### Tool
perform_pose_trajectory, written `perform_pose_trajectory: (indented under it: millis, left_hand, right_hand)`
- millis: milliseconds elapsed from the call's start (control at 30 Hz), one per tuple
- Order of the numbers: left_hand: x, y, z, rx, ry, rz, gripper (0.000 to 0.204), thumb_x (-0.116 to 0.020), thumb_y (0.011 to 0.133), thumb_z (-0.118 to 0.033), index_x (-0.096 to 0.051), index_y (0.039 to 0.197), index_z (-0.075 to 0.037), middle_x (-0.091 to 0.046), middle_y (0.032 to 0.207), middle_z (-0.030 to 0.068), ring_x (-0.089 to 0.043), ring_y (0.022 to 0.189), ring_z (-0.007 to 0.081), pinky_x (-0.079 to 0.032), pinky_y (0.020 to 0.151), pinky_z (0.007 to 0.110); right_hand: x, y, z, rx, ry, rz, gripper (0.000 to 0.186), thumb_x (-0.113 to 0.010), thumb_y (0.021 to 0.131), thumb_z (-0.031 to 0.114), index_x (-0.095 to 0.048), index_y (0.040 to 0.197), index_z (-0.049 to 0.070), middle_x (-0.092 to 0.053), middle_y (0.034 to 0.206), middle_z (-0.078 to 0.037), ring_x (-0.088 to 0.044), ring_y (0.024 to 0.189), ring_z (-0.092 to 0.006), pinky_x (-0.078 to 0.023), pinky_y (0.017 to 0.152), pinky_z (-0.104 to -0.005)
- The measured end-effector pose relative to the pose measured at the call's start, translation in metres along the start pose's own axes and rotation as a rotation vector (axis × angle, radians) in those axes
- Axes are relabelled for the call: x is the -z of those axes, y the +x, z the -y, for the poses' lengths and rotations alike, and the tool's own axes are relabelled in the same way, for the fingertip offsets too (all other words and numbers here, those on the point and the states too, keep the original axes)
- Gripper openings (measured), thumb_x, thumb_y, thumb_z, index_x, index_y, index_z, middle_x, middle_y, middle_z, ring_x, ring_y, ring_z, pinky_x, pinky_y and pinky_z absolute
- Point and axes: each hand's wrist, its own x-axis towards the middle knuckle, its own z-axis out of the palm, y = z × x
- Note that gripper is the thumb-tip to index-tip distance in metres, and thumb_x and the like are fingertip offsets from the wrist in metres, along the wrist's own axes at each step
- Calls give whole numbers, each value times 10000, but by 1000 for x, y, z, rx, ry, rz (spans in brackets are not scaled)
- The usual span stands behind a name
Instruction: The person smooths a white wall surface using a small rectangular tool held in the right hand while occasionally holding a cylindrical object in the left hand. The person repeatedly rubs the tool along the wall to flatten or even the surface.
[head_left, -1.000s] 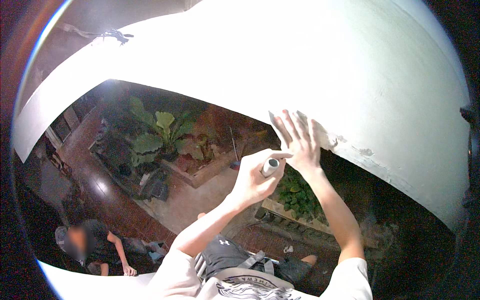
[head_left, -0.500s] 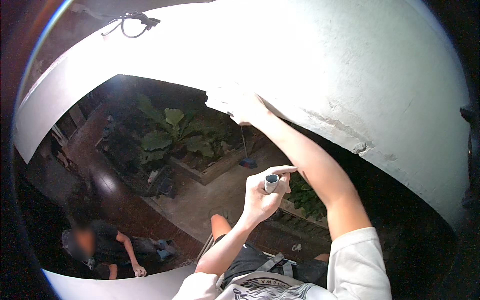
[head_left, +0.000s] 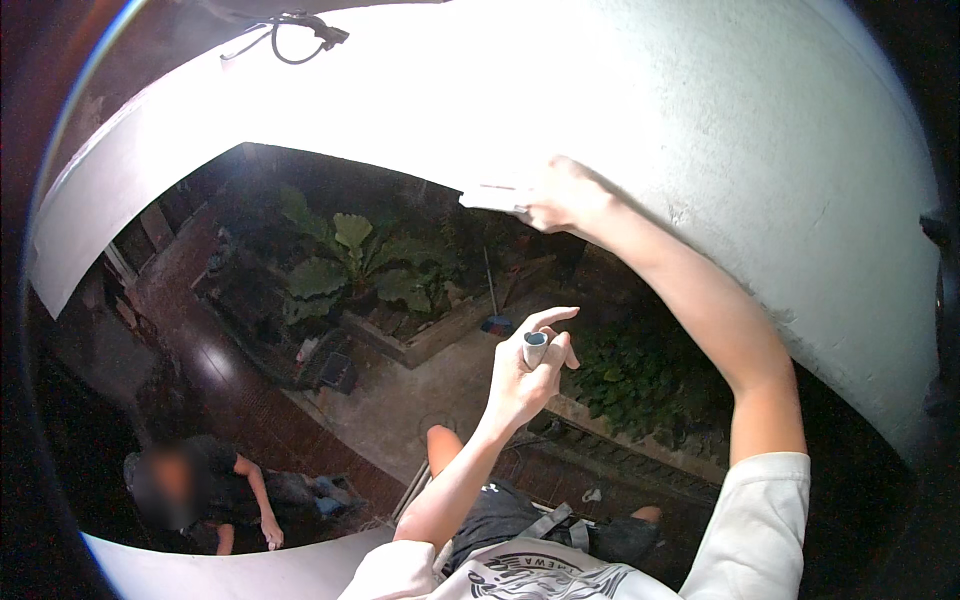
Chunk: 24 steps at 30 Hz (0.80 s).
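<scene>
The left hand (head_left: pixel 522 385) is curling around a short, pale-grey hollow cylinder (head_left: pixel 535 356), its index finger extending, below the wall's lower edge. The right hand (head_left: pixel 572 197) is closing on a pale, flat, straight-edged piece (head_left: pixel 492 198) at the lower edge of the broad, curved white wall (head_left: pixel 740 160), which is glaring brightly. A black looped cable (head_left: pixel 328 38) is lying along its upper-left edge. Below, broad-leaved green plants (head_left: pixel 353 232) are growing beside a paved floor (head_left: pixel 380 400), and a dark-clothed co-worker (head_left: pixel 215 480) is leaning nearby.
</scene>
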Motion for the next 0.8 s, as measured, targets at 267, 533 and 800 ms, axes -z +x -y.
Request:
perform_pose_trajectory:
  millis: [267,533,800]
  left_hand:
    - [-18,10,12,-18,-24,245,435,-512,923,-91,-468,1356,-85,-688,922,79,-617,607,85,-478,537,219]
    - [-21,19,19,-199,209,14,722,-454,776,23,-313,1475,-91,-625,1218,144,-671,799,141,-511,671,249]
    - [-22,21,19,-309,411,33,730,-489,733,31,-366,1446,-62,-557,1308,199,-616,1087,275,-502,857,338]
  right_hand:
    - [64,-2,-61,-441,-158,-348,369,-531,895,238,-598,1243,136,-400,1485,-68,-241,1438,-244,-140,1192,-498]
    - [54,-7,-49,-138,-95,73,442,-527,899,278,-530,1324,156,-438,1435,-144,-303,1405,-291,-192,1179,-496]
    - [41,23,-36,-336,-68,-312,437,-505,927,281,-522,1354,188,-380,1505,-38,-285,1422,-214,-149,1196,-474]
